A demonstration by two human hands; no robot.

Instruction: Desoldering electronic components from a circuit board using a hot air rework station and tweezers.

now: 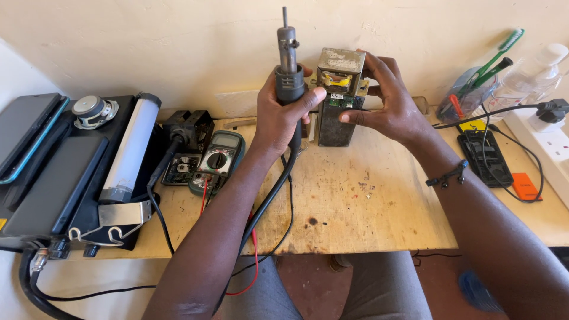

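Here we log the metal transformer block (338, 95), standing upright on the wooden surface (355, 195) close to the back wall, with a small green circuit board showing on its front face. Our right hand (385, 101) is clamped on the block, fingers over its top and far side and thumb pressed to the front. Our left hand (287, 109) is closed round the grip of a hot-air rework handpiece (288, 65), held upright with the metal nozzle pointing up, just beside the block's left edge and touching our own thumb. Its black cable (267, 201) drops off the front edge toward our lap.

Judgement on technique: we should keep the block braced flat on the surface so it cannot tip, keep the nozzle turned away from the fingers of the holding hand, and mind the slack in the cable so it does not drag the handpiece.

Further out: a green multimeter (216, 160) with red lead lies to the left, next to a small open black housing. A black case (71, 172) carrying a white tube light, a small speaker and a phone sits at far left. To the right are a black remote (485, 157), a white power strip (548, 148) and a toothbrush in a pouch
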